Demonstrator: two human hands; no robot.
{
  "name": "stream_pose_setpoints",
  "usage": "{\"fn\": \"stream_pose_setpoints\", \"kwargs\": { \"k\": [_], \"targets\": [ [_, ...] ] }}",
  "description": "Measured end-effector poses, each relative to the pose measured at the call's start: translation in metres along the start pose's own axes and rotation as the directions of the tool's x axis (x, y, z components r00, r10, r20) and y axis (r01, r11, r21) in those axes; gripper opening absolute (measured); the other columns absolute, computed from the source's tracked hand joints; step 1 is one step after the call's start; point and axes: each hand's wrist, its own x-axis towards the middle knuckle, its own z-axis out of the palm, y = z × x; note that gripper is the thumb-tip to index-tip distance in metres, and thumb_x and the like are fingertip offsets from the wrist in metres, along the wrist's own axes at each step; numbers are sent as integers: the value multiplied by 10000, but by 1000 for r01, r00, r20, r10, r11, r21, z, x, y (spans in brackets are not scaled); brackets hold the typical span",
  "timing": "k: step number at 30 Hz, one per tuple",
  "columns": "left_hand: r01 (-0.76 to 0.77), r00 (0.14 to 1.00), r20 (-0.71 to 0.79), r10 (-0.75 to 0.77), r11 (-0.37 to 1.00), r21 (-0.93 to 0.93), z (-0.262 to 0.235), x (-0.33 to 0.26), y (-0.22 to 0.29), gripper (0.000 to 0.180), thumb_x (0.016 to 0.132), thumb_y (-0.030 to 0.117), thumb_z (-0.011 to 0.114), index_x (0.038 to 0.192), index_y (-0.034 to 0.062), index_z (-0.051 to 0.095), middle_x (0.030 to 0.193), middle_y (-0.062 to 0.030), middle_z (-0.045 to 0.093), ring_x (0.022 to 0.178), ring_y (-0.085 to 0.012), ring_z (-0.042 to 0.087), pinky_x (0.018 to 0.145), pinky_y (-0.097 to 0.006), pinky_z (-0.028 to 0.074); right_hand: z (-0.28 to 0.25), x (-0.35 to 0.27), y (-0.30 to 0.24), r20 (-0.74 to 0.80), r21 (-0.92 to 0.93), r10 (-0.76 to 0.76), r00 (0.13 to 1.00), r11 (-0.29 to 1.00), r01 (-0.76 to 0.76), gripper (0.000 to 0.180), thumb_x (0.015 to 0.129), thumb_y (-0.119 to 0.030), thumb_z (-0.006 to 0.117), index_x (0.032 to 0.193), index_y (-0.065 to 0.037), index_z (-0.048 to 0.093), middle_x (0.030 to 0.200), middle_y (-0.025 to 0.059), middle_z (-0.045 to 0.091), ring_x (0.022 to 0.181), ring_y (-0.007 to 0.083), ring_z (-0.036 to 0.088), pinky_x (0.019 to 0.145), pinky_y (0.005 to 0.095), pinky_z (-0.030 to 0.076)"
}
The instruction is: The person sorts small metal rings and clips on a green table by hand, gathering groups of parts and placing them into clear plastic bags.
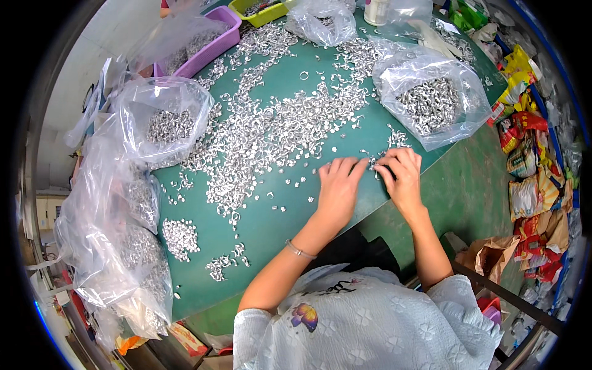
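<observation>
At the near edge of the green table, my left hand (pixel 338 185) and my right hand (pixel 402 176) almost meet, fingertips bent down to the tabletop. Between them lie a few small silver metal pieces (pixel 372 163). My right thumb and fingers pinch at one of these. The left fingers are curled and pressed close; what they hold, if anything, is too small to make out. Just beyond the right hand is a little group of silver pieces (pixel 397 137). A wide spread of loose silver pieces (pixel 271 132), some ring-shaped, covers the table's middle.
An open clear bag of silver pieces (pixel 430 105) stands at the right, another bag (pixel 166 125) at the left. Small piles (pixel 180 239) lie at the near left. A purple basket (pixel 213 46) and green basket (pixel 262 15) sit at the back. Colourful packages (pixel 524 154) line the right side.
</observation>
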Motion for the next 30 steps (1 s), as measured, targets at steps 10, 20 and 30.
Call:
{"fn": "stream_pose_setpoints", "kwargs": {
  "k": [10,20,30],
  "targets": [
    [-52,994,98,56,998,-37,20,21,2,165,802,54,667,961,61,626,996,-57,569,955,-240,533,805,-379,371,-6,-1,16,-143,-125,183,973,971,-202,139,801,-56,684,911,-11,612,958,124,591,901,305,546,801,395,418],
    [87,990,-78,-115,949,-302,17,15,-7,227,811,-74,617,1021,6,588,855,-130,615,789,-289,607,710,-372,482,-2,-6,23,-31,119,256,966,961,-251,351,908,-60,565,1251,9,540,1317,184,528,1256,366,467,1074,431,350],
    [401,881,90,-464,632,-664,-12,-7,-1,264,869,-120,550,1110,-13,555,901,-58,625,798,-105,585,727,-239,474,-5,13,-10,220,-4,-66,973,998,68,402,845,-207,668,1210,-60,589,1343,113,514,1337,321,394,1113,534,241]
  ]
}}
